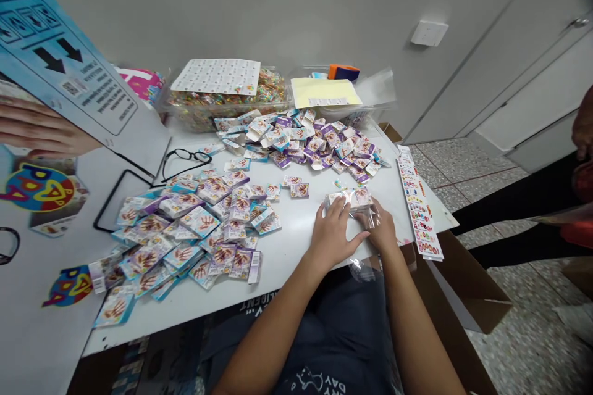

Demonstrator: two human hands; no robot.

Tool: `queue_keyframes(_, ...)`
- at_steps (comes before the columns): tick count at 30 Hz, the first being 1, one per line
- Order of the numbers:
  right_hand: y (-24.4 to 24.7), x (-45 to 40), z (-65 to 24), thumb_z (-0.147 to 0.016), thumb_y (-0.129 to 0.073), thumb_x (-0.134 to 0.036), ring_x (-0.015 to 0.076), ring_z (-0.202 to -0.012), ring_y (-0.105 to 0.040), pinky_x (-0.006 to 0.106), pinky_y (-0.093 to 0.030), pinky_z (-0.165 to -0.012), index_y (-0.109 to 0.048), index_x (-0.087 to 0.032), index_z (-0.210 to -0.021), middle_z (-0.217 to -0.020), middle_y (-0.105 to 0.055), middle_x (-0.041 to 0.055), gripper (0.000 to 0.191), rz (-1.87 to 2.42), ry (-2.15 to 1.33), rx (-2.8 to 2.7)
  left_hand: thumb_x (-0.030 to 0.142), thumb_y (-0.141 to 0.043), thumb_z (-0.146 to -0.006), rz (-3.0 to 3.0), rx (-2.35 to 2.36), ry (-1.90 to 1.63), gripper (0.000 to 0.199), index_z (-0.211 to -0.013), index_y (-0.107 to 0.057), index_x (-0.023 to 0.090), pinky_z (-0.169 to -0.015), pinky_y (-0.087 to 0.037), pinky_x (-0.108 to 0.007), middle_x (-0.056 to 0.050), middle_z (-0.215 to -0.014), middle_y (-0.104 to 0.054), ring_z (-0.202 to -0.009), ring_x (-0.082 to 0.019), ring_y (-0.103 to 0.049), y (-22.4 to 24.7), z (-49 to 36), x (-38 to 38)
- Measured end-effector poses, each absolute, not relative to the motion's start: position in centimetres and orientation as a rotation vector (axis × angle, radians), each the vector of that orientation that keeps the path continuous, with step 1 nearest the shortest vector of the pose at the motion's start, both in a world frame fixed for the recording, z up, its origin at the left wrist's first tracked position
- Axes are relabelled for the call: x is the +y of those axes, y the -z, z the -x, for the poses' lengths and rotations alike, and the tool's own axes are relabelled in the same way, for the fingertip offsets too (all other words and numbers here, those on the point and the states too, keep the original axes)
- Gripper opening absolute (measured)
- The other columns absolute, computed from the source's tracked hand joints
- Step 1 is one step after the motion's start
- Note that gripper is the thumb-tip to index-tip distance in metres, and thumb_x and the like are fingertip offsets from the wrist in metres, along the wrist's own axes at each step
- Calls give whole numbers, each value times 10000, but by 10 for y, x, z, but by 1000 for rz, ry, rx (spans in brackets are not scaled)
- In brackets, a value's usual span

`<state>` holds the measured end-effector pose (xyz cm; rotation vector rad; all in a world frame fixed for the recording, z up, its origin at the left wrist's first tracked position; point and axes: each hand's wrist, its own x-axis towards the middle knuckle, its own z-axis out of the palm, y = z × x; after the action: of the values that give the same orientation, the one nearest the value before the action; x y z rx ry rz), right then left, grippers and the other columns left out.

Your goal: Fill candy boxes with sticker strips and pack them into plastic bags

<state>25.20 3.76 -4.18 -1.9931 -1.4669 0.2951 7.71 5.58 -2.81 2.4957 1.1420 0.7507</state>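
Near the front edge of the white table [296, 222], a clear plastic bag [364, 266] lies with small printed boxes [359, 196] in its far end. My left hand [334, 225] rests on the left of these boxes, fingers laid over them and thumb stretched out to the right. At the right end, my right hand [380, 227] has its fingers curled in at the bag, partly hidden by the shiny film. Two loose small boxes [299, 190] lie left of my hands. Just beyond the bag are a few tiny colourful wrapped pieces [340, 184].
Filled boxes [199, 222] are heaped at left, more boxes [319, 142] at the back. Behind stand clear tubs [273, 89] with sheets on top. Glasses [185, 154] lie by a large printed carton [46, 136]. Sticker strips [419, 210] hang over the right edge; a person [519, 203] stands beyond.
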Motion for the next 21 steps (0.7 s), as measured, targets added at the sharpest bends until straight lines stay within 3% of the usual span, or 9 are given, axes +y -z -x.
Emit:
queue_keyframes(8,43,37,-249,-919,-541,-477,305,-873,-717,351,-488,-714,-568,-183,-1362,-1008,-777,116,532,2115,-207,-1515,653,-525,-938,-2469,1124,-734,744,-1465,-460,132,-1222,-275,-576,-177,-1598,-424,-1506,-292,-364,27,-76,56)
queue_keyframes(15,46,41,-249,-839,-674,-517,307,-889,-730,334,-473,-695,-473,-185,-1441,-1041,-775,122,716,2211,-232,-1533,652,-537,-934,-2466,1113,-729,743,-1471,-455,145,-1218,-268,-587,-184,-1613,-395,-1518,-301,-341,26,-76,55)
queue_keyframes(21,45,44,-240,-875,-621,-566,336,-889,-731,355,-468,-701,-459,-114,-1435,-1005,-768,177,738,2356,-190,-1489,663,-533,-929,-2472,1125,-711,773,-1478,-444,125,-1207,-283,-595,-195,-1603,-409,-1518,-312,-340,27,-78,56)
